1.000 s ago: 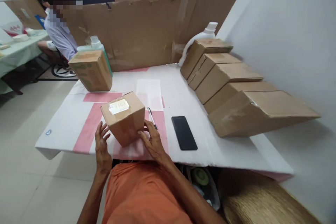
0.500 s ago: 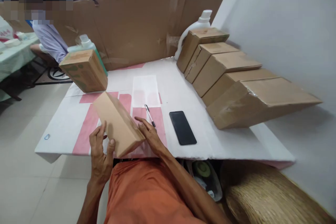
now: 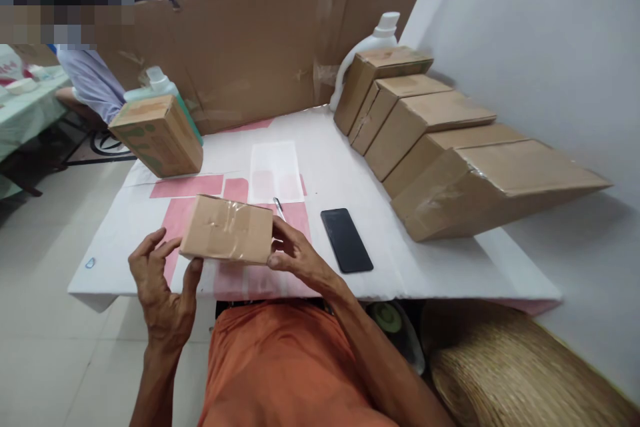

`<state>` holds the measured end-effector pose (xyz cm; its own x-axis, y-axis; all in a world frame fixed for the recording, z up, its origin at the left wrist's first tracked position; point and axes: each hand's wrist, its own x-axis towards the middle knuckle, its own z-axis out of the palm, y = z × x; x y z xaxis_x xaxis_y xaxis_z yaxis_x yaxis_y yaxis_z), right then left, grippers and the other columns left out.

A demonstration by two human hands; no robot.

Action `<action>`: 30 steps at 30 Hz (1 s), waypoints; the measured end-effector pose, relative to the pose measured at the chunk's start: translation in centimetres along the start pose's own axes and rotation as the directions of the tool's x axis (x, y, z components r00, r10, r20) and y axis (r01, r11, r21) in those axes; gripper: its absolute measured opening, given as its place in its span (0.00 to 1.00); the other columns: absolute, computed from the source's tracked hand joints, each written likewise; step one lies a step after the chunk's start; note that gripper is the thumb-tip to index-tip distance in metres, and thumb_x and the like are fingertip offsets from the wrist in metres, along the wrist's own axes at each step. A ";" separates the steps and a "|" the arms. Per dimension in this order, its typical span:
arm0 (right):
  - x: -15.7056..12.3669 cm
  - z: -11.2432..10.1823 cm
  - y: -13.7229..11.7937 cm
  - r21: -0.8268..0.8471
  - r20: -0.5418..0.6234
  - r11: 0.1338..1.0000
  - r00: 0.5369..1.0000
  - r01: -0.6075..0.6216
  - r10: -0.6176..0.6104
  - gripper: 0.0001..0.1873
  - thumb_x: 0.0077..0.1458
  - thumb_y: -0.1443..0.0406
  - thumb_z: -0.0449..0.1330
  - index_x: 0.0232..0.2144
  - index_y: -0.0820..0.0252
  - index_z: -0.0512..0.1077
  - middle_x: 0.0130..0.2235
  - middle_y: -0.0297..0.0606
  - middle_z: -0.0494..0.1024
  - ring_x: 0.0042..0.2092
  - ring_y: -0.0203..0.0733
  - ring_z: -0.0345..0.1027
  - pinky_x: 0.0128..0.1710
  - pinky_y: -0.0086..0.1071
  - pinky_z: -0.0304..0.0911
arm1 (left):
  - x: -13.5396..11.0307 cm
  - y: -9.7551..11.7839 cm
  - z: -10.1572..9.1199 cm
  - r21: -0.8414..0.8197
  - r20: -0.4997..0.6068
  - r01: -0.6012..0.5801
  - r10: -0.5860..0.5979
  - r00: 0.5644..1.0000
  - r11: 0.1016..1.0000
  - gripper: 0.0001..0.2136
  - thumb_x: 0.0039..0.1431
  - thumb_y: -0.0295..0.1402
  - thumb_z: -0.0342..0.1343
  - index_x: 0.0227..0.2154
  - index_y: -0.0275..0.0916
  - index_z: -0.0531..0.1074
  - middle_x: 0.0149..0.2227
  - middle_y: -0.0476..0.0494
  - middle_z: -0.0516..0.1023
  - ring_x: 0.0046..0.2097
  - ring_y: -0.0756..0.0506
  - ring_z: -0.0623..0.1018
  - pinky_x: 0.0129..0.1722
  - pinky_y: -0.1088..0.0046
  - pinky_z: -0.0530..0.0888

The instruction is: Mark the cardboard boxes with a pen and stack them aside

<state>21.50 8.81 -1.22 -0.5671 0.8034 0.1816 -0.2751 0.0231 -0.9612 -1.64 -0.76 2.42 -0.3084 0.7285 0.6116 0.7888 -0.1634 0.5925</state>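
Box (image 3: pixel 230 230), brown card, glossy tape across the face turned toward me; located over the near part of the table (image 3: pixel 410 280), between my two hands; whether its underside touches the cloth, I cannot tell. Right hand (image 3: pixel 303 260): narrow, holding the right end, thumb at the near lower corner, fingers behind. Left hand (image 3: pixel 165 290): thumb and fingers well parted at the left end; whether they grip or merely steady, I cannot tell. Step in hand, as I judge it: handling the box, taped face presented to view. Next move, in my judgement, calls for a firm right hold and the left fingers brought in around their end, against slipping. Adjacent: pen (image 3: pixel 279 208), just beyond the right fingers, partly hidden; white sheet (image 3: pixel 274 173), flat, beyond the box; phone (image 3: pixel 347 240), lying to the right, apart from my hand. Far right: box row (image 3: pixel 445 109), five pieces, side by side. Far left: marked box (image 3: pixel 155 140), standing before a green bottle (image 3: pixel 173 90).
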 end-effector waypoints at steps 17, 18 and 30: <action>0.2 0.0 0.9 0.063 -0.254 0.989 0.956 -0.133 0.145 0.36 0.60 0.33 0.62 0.47 0.58 0.79 0.46 0.42 0.84 0.47 0.50 0.77 0.43 0.39 0.72 | -0.5 1.7 0.7 -0.209 0.277 0.262 -0.200 0.940 0.942 0.17 0.72 0.48 0.59 0.55 0.44 0.77 0.53 0.41 0.82 0.51 0.44 0.82 0.50 0.68 0.80; 0.2 -0.1 1.3 0.102 -0.248 0.981 0.951 -0.162 0.183 0.37 0.61 0.32 0.60 0.46 0.58 0.80 0.44 0.42 0.84 0.46 0.50 0.78 0.43 0.39 0.72 | -0.6 1.9 0.8 -0.217 0.304 0.272 -0.200 0.931 0.938 0.18 0.72 0.48 0.59 0.56 0.44 0.77 0.54 0.41 0.81 0.51 0.44 0.82 0.50 0.67 0.80; -1.4 0.6 -0.5 0.166 -0.151 0.974 0.972 -0.152 0.178 0.25 0.56 0.47 0.75 0.45 0.54 0.74 0.35 0.30 0.74 0.30 0.35 0.65 0.25 0.28 0.64 | -1.8 -2.1 3.3 -0.356 0.493 0.684 -0.494 0.716 0.637 0.29 0.58 0.53 0.69 0.57 0.41 0.79 0.56 0.38 0.84 0.57 0.35 0.81 0.55 0.59 0.80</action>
<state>21.98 7.36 -0.84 -0.4832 0.8751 -0.0257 -0.3104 -0.1987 -0.9296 -1.00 0.51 -1.68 -0.3484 0.9305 -0.1127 0.1019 0.1572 0.9823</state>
